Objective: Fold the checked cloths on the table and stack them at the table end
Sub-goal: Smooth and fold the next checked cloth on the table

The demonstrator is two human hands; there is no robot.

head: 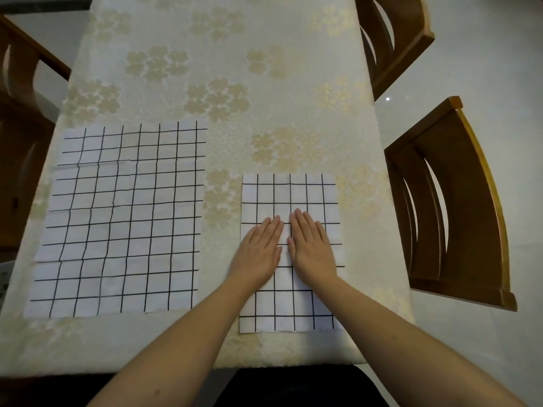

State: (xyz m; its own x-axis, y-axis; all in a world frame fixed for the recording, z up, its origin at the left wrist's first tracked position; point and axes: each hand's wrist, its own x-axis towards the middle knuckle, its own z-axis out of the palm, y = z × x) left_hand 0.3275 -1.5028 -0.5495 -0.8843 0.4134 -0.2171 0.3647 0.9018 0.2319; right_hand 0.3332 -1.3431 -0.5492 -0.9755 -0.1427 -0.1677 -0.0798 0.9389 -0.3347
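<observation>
Two white cloths with black check lines lie on the table. The larger cloth (123, 218) is spread flat on the left side. A narrower, folded cloth (289, 192) lies on the right, near the front edge. My left hand (260, 249) and my right hand (311, 245) rest side by side, palms down, on the middle of the folded cloth. All fingers are straight and flat against the fabric.
The table (223, 83) wears a cream tablecloth with a pale floral pattern. Wooden chairs stand at the right (458, 207), far right (393, 39) and left (20, 113). The table's front edge runs just below my forearms.
</observation>
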